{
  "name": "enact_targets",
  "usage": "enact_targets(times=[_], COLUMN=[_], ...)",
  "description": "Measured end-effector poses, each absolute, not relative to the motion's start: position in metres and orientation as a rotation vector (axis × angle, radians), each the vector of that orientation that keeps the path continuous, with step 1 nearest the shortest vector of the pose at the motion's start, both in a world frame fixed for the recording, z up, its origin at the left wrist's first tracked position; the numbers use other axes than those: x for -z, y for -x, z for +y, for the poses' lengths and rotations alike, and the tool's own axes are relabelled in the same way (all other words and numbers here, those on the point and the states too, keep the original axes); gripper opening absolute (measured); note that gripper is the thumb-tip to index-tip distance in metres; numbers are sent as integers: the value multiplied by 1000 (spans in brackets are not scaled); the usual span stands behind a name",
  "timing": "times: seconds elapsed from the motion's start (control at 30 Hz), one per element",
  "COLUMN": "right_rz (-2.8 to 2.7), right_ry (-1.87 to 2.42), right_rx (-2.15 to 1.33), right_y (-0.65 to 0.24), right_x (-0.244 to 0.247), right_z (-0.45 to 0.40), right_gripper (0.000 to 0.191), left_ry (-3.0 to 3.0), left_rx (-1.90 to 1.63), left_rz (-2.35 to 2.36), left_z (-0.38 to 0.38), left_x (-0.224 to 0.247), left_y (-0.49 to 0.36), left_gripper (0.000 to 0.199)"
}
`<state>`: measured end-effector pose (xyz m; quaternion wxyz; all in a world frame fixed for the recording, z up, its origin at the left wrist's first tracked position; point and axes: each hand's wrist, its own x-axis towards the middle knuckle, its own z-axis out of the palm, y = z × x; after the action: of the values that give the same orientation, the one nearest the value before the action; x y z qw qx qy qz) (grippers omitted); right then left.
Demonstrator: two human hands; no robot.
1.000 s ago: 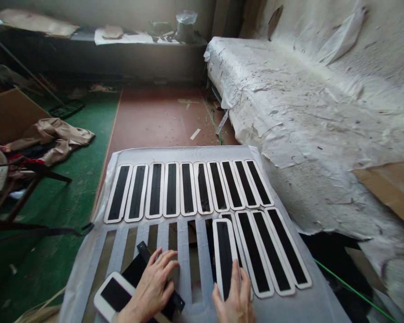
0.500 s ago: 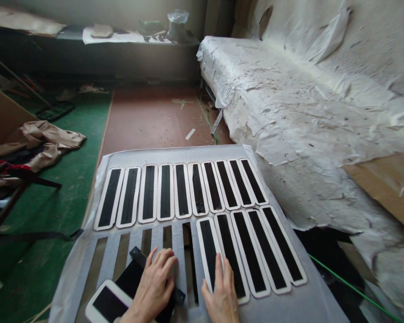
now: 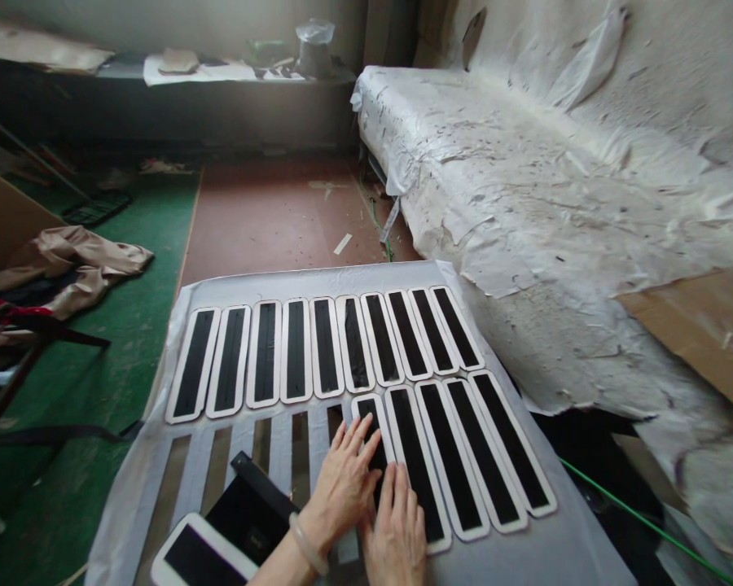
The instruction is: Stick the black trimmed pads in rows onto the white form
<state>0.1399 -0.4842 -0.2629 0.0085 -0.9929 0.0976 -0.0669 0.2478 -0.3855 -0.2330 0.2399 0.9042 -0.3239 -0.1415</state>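
Observation:
My left hand [image 3: 345, 480], with a pale bangle at the wrist, lies with fingers spread on the leftmost white-rimmed black panel [image 3: 368, 407] of the near row. Beside it, my right hand [image 3: 397, 525] rests flat at that panel's lower end, fingers stretched out. Both hands partly cover the panel. To their left sits a black box-like piece [image 3: 244, 505] with a raised edge, partly behind my left forearm. Another white-rimmed black panel [image 3: 199, 557] lies tilted against it at the bottom of the view.
A pale cloth-covered board [image 3: 318, 281] bears two rows of such panels, and dark slots [image 3: 299, 456] show at its near left. On the right stands a bench [image 3: 464, 155] under stained white sheeting, with cardboard [image 3: 702, 325] on it. Crumpled fabric [image 3: 79, 260] lies at left.
My left hand has moved right, from the black box-like piece onto the leftmost near-row panel. My right hand has stayed at that panel, shifting slightly. The view has moved a little.

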Motion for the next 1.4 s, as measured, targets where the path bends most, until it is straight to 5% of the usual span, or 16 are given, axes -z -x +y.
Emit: enact_targets(times=[0.13,0.87,1.4], right_rz=[297,469,278], right_ry=[3116,2606,2950], right_rx=[152,3,14], right_y=[-143,-78,-74], right_x=[265,251,254], right_z=[-485,-521,-521], right_gripper=[52,43,52], left_ry=[-2482,-2516,-2523], left_rx=[372,405,424], left_rz=[-902,-980,-1042], left_z=[-390,-389,-385], left_x=[237,240,246], left_y=[-250,-253,-255], left_gripper=[61,70,71])
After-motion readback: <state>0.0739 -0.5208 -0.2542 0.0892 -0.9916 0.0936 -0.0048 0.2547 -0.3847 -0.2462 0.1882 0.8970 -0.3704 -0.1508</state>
